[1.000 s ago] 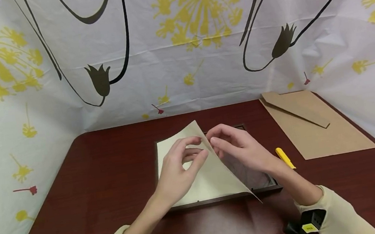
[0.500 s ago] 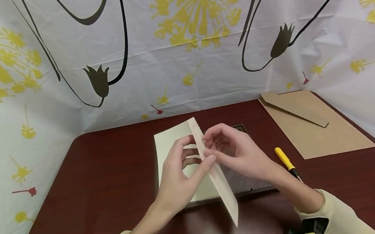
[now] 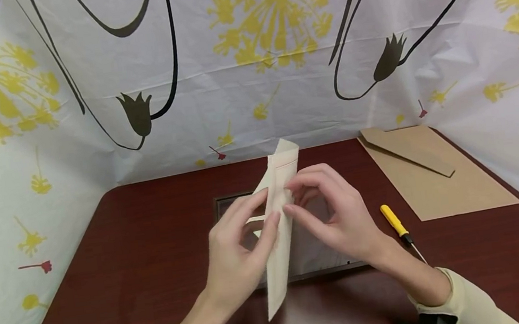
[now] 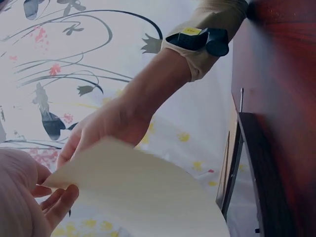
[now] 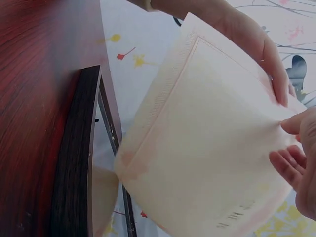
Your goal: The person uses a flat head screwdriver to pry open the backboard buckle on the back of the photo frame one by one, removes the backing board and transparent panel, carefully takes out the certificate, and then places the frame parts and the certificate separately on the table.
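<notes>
A cream paper sheet [image 3: 277, 256] stands raised and bowed between my hands, over a dark picture frame [image 3: 317, 274]. My left hand [image 3: 233, 250] pinches it from the left with thumb and fingers. From the right, my right hand [image 3: 335, 217] pinches its upper part with thumb and forefinger. One face of the sheet [image 5: 212, 113] carries a thin reddish printed border and small dark characters, as the right wrist view shows; the left wrist view shows the plain face [image 4: 133, 192]. The frame lies flat on the table, partly hidden under hands and paper.
A screwdriver [image 3: 393, 220] with a yellow handle lies right of the frame, partly behind my right forearm. Farther right, a brown board [image 3: 456, 198] bears a folded cardboard strip [image 3: 407, 153]. A white patterned cloth [image 3: 253, 104] hangs behind the dark red table [image 3: 153, 238].
The sheet has been lifted off the frame and turned, so its printed face shows and more of the frame is uncovered. Both hands moved slightly with it.
</notes>
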Motion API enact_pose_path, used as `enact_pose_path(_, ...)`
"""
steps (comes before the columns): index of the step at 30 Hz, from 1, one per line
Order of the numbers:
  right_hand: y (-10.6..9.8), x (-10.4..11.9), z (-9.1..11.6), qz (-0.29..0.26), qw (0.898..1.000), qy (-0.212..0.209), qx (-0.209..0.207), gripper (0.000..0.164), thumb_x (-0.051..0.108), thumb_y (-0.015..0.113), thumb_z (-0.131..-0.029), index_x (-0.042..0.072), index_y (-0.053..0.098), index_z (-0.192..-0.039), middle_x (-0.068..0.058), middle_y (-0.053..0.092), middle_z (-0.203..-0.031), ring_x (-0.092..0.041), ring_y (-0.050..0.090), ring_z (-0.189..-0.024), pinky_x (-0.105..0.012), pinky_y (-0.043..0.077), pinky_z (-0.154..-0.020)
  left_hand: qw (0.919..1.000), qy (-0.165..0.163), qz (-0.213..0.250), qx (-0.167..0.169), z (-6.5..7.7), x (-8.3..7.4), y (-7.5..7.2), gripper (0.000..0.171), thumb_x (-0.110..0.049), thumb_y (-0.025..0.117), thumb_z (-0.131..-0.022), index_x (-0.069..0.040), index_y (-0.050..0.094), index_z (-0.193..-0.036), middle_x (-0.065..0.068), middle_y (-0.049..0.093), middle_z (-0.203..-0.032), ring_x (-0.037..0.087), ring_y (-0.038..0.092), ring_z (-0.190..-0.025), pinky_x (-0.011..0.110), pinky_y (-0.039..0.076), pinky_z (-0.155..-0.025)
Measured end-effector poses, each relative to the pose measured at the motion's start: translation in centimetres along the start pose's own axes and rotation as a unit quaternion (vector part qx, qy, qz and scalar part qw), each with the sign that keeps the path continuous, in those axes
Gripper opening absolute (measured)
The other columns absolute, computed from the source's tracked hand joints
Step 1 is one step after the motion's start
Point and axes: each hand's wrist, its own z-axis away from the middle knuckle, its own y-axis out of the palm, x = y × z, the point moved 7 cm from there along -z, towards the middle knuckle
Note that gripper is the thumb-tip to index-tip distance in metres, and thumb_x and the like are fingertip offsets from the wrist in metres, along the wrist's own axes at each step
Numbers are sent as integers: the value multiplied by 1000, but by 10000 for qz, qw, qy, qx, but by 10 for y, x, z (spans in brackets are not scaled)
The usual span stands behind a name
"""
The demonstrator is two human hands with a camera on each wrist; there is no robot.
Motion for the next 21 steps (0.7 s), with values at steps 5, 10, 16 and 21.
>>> enact_pose_path(5, -6, 3, -3, 529, 9977, -320, -285, 32, 24, 69, -98, -4, 66, -113, -16, 61, -112, -20, 62, -88, -23, 54, -75, 9940, 750, -720, -337, -6, -14, -12, 26, 7, 69, -90, 3, 71, -116, 9, 71, -102, 17, 67, -88, 24, 56, -73)
enact_pose_path(10, -11, -7, -2, 763, 9958, -233, -438, 33, 23, 71, -97, -6, 66, -113, -17, 62, -114, -25, 61, -95, -23, 53, -79, 9826, 1276, -1199, -622, -12, -26, -26, 22, 8, 71, -87, 3, 73, -108, 10, 72, -99, 19, 68, -87, 24, 54, -79)
enact_pose_path(16, -19, -23, 1, 835, 9945, 46, -631, 37, -5, 79, -81, -6, 65, -115, -18, 61, -117, -27, 59, -96, -25, 53, -80, 9770, 1558, -1212, -802, -19, -38, -41, 16, 6, 69, -89, 5, 73, -105, 12, 72, -97, 21, 69, -86, 26, 54, -80)
enact_pose_path(21, -28, -36, 3, 1099, 9884, 482, -932, 48, -12, 81, -77, -6, 62, -121, -18, 59, -115, -26, 59, -94, -22, 52, -81, 9743, 1756, -919, -1065, -22, -46, -55, 14, 2, 69, -92, 9, 72, -103, 16, 72, -96, 23, 67, -85, 25, 55, -79)
